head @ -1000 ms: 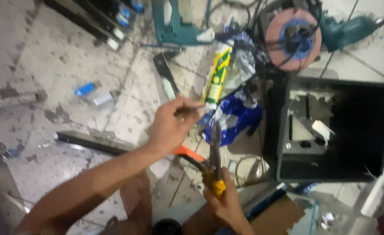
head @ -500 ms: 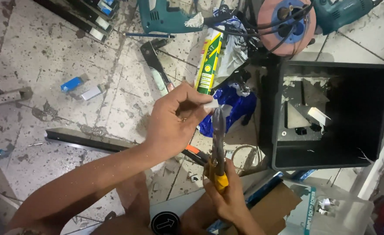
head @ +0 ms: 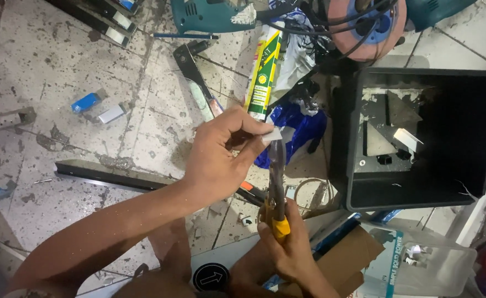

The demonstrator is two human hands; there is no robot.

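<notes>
My right hand [head: 290, 245] grips the yellow handles of a pair of pliers [head: 276, 187], which point up and away from me. At the jaws sits a small white piece [head: 273, 135], pinched between the fingers and thumb of my left hand [head: 221, 154]. Both hands are held above the tiled floor, in front of a green and white sealant tube [head: 265, 72] and a crumpled blue plastic bag [head: 301, 129].
An open black box [head: 419, 135] with white scraps inside stands to the right. Teal power tools [head: 212, 14] and a cable reel [head: 364, 22] lie at the top. A long dark metal strip [head: 110, 176] crosses the dirty floor at left. Cardboard boxes [head: 375, 262] sit bottom right.
The view has shifted down and closer. My left hand has stayed at the pliers' jaws, its fingers closing on the white piece. The right hand keeps hold of the handles.
</notes>
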